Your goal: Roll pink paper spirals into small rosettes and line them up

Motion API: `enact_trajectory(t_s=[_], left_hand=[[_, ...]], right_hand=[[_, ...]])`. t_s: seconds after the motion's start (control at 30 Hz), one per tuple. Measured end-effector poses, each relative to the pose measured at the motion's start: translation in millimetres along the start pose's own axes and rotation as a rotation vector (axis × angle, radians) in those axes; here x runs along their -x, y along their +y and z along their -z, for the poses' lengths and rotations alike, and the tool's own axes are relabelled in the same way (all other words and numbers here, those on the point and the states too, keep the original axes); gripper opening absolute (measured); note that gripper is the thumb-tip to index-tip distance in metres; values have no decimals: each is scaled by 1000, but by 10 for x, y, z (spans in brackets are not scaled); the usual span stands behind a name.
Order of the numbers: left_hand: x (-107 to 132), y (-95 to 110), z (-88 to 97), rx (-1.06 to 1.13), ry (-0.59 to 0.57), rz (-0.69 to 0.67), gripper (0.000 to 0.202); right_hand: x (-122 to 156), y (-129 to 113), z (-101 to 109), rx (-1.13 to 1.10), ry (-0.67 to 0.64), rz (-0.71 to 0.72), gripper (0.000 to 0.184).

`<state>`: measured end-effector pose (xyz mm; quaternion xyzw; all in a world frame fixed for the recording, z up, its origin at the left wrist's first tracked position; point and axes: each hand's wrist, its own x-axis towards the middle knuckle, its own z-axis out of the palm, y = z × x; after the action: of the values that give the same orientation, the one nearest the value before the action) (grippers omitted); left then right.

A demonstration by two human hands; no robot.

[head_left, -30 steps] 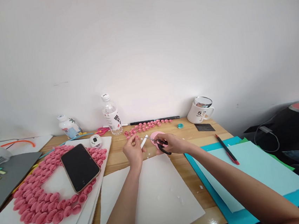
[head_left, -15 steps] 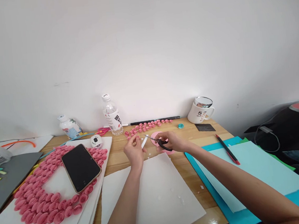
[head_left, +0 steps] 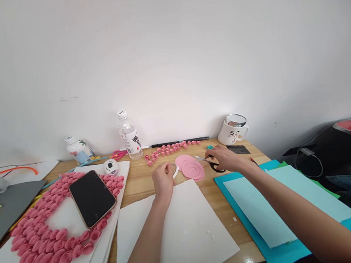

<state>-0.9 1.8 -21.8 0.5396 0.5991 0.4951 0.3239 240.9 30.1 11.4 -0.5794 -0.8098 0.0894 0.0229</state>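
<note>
My left hand (head_left: pixel 163 180) is closed over the middle of the table, its fingers around a narrow white ring that looks like a roll of tape (head_left: pixel 176 172). Further right, my right hand (head_left: pixel 223 158) has its fingers at the black handles of a pair of scissors (head_left: pixel 216 168). The blades point left, low over the wood. Between both hands lie pink paper circles (head_left: pixel 193 169), one cut in a spiral. A white sheet (head_left: pixel 178 226) lies under my left forearm. Behind the hands runs a row of small rolled pink paper flowers (head_left: pixel 167 149).
A ring of pink paper flowers (head_left: pixel 46 243) on white card stands left, with a phone (head_left: pixel 92 198) on top. A plastic bottle (head_left: pixel 130 138) and a white mug (head_left: pixel 231 131) stand by the wall. Blue paper sheets (head_left: pixel 263 205) lie right.
My right hand has moved right with the scissors, away from my left hand. The white tape roll has turned and shows its curve. The pink circles are now uncovered.
</note>
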Motion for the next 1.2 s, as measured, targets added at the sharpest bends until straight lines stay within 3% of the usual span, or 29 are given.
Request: enact_trajectory(t_s=[0.1, 0.2, 0.4, 0.57, 0.7, 0.9, 1.03, 1.2], left_hand=[[4, -72, -11, -119, -118, -33, 19], [-2, -77, 19, -237, -178, -60, 19], [-26, -8, 71, -338, -167, -71, 16], [-43, -4, 73, -399, -126, -83, 15], [-74, -25, 44, -233, -67, -131, 17], [-101, -23, -1, 118, -88, -42, 19], [-89, -4, -10, 222, -106, -6, 18], [-79, 30, -8, 240, -96, 25, 18]], right_hand=[[98, 169, -8, 15, -120, -8, 53], [130, 220, -9, -1, -142, 8, 49], [-32, 61, -49, -110, -8, -77, 18], [-91, -70, -142, -270, -46, -109, 12], [-81, -59, -176, -276, -53, -107, 11], [-100, -25, -189, -257, -76, -78, 11], [-94, -45, -222, -131, -75, -48, 15], [-72, -76, -288, -33, -59, -111, 19]])
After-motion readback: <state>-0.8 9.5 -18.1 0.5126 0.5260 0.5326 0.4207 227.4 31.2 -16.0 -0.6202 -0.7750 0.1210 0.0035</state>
